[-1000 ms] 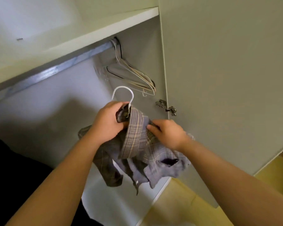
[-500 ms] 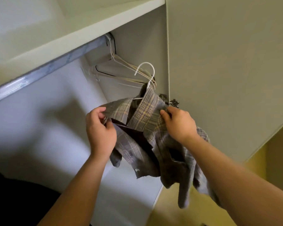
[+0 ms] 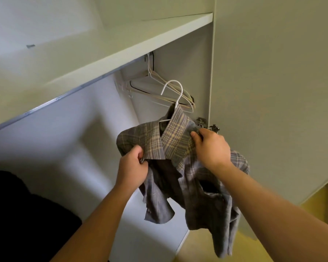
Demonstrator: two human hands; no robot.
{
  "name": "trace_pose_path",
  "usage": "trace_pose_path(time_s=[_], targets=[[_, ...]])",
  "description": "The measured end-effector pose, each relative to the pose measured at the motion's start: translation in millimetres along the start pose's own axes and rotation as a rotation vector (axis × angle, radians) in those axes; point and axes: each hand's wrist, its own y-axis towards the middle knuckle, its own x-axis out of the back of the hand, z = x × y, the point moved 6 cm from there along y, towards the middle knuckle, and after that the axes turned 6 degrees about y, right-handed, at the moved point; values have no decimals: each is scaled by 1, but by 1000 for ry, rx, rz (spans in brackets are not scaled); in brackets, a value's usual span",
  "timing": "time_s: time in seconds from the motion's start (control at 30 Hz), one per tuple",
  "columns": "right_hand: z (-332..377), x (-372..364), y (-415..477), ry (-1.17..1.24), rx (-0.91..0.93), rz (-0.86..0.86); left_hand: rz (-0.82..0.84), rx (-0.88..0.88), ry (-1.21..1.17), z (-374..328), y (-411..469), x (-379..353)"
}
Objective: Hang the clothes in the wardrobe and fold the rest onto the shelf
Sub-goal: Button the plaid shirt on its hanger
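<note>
A grey plaid shirt [image 3: 170, 142] sits on a white wire hanger [image 3: 175, 93], whose hook sticks up out of the collar, free of the rail. My left hand [image 3: 133, 168] pinches the shirt's front edge below the left collar point. My right hand [image 3: 209, 146] grips the right shoulder of the shirt, near the collar. The shirt's body and sleeves hang crumpled below both hands. The metal hanging rail [image 3: 45, 105] runs under the wardrobe shelf [image 3: 121, 53], up and left of the hanger.
Several empty hangers [image 3: 165, 87] hang at the rail's right end, just behind the held hanger's hook. The open wardrobe door [image 3: 273, 91] with its hinge [image 3: 206, 124] stands close on the right. A dark garment [image 3: 17, 214] fills the lower left.
The shirt and hanger have risen and shifted right towards the rail's end. My left hand moved from the collar top down to the shirt's front edge, and the shirt spread open.
</note>
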Motion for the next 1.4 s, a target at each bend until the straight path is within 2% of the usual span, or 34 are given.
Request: trace_pose_path(time_s=[0.3,0.53,0.7,0.8,0.9,0.97,1.07,1.13,1.2,1.3,1.4], targets=[[14,-20,-4,54,-36,-25,18,44,-109,16,-18,-10],[22,-32,6,150,-156,-41,-10,41,-161,26,-20,-14],[35,-48,10,168,-161,-44,116,139,-156,58,-37,-41],[44,-62,8,178,-122,-6,163,162,-151,70,-24,-39],[56,-71,8,187,-36,-4,110,179,-129,75,4,-18],[64,-74,9,177,24,4,73,111,-127,69,20,-2],[75,-79,11,159,128,30,-129,-74,-88,50,43,38],[79,-82,13,152,177,39,-319,-137,71,44,59,64],[80,-82,18,157,201,34,-392,-212,191,40,73,76],[79,-80,27,143,243,27,-264,-212,183,44,90,72],[80,-84,33,103,298,56,-201,-95,-31,62,105,67]])
